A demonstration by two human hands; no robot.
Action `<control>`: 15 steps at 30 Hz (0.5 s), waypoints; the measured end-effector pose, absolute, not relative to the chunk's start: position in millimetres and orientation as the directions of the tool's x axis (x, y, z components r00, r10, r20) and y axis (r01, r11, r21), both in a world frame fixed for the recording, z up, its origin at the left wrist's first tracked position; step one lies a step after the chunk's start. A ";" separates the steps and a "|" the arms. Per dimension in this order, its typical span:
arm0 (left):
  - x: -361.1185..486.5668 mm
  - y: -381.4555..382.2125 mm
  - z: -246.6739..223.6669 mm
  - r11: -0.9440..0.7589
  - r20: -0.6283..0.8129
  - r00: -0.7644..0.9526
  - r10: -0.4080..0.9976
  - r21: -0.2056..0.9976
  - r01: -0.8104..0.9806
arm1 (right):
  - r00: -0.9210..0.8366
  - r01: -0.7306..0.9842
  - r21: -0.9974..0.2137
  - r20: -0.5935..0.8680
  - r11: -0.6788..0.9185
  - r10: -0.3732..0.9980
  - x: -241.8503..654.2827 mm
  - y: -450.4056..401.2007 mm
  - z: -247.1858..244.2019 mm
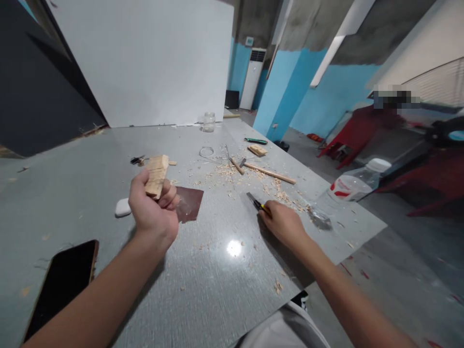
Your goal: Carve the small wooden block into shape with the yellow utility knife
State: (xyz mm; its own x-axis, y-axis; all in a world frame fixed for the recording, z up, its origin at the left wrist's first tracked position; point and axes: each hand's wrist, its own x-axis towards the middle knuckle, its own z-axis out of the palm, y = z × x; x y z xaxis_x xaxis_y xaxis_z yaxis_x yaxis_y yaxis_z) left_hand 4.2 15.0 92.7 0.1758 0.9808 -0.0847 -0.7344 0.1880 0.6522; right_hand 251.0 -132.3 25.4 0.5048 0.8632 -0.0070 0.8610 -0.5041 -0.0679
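Holding the wood block [156, 176] up off the table [217, 270] in my left hand [150, 210], fingers closed round it. My right hand [282, 223] rests closed on the knife [255, 202] among the shavings [253, 179]. I'd keep the blade pointed away and the block gripped low.

Left hand [152, 210] raised, fingers curled; right hand [282, 223] lowered, closed.
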 end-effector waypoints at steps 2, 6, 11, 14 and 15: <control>4.2 14.7 92.7 0.190 -0.092 0.172 0.981 0.655 -0.732 | 0.506 0.861 -0.067 0.007 -0.504 0.863 270.8 -134.4 28.9; 3.4 19.0 88.6 0.203 -0.107 0.176 0.979 0.645 -0.737 | 0.402 0.902 -0.186 0.037 -0.389 0.915 242.9 -152.1 40.0; 1.1 25.4 82.6 0.226 -0.125 0.190 0.974 0.618 -0.753 | -0.021 0.889 -0.457 -0.089 -0.022 0.996 144.1 -170.9 45.4; 0.8 24.0 84.4 0.236 -0.146 0.186 0.972 0.634 -0.736 | -0.162 0.860 -0.504 -0.119 0.081 0.980 103.3 -169.7 38.0; 1.0 23.1 85.5 0.232 -0.145 0.181 0.973 0.642 -0.730 | -0.197 0.858 -0.500 -0.116 0.114 0.974 94.7 -168.0 34.4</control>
